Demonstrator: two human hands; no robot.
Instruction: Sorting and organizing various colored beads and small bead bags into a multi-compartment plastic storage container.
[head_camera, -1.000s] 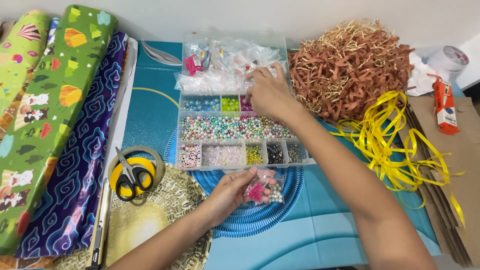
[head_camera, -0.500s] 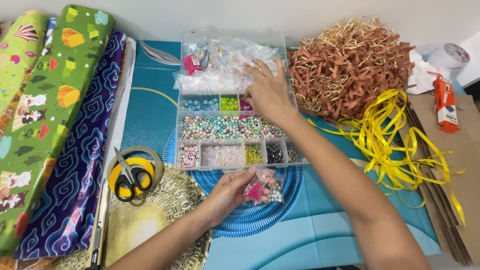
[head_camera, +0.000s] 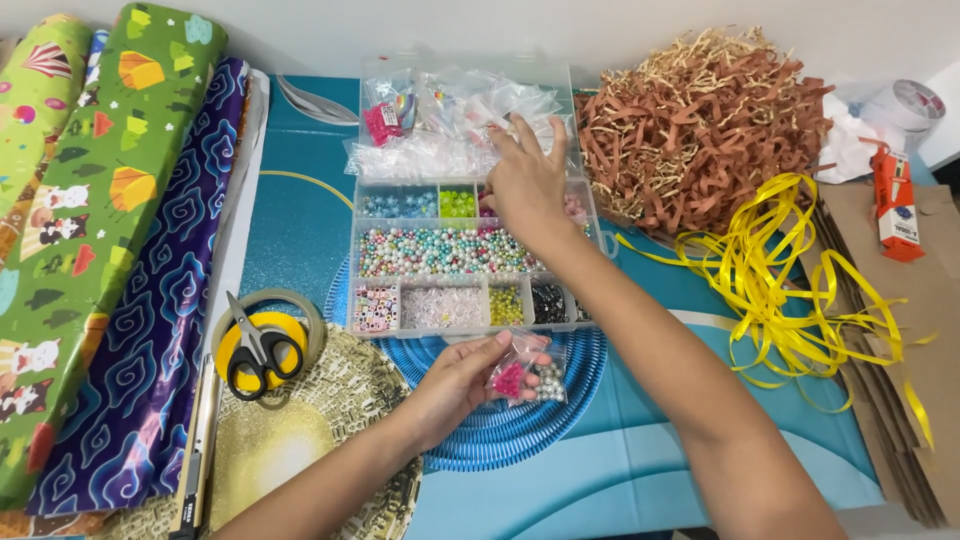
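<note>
Your left hand (head_camera: 455, 385) pinches a small clear bag of pink and pearl beads (head_camera: 528, 370) between thumb and fingertips, just in front of the clear bead organizer box (head_camera: 465, 250), over the blue ribbed mat (head_camera: 520, 430). Your right hand (head_camera: 525, 180) spreads open-fingered on the loose packets (head_camera: 450, 120) in the box's lid, gripping nothing

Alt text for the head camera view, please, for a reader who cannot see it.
The right hand reaches into small plastic bags in the lid of an open bead box, while the left hand holds a small bag of beads. Scissors, wrapping paper rolls and yellow ribbon lie around.
</note>
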